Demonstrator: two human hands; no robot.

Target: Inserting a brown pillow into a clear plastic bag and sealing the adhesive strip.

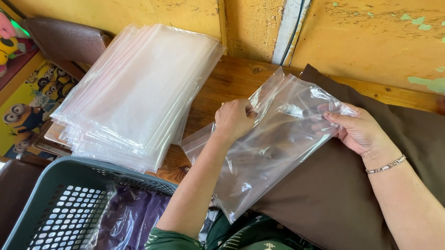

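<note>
Green patterned sleeves (200,249) frame the lower edge of our view, with a grey-green perforated basket (56,215) at lower left holding a bagged purple garment (130,225). We hold one clear plastic bag (266,153) over a folded brown cloth (352,184) on the wooden tabletop (230,80). Our left hand (234,119) pinches the bag's upper edge near one corner, fingers closed on the film; our right hand (356,128), wearing a thin bracelet (387,165), grips the opposite edge, its fingertips showing through the plastic. We judge the step to be opening the bag's mouth; the next move calls for parting the two layers while both grips keep hold. A stack of unused clear bags (137,94) lies beyond the left hand, apart from it.
</note>
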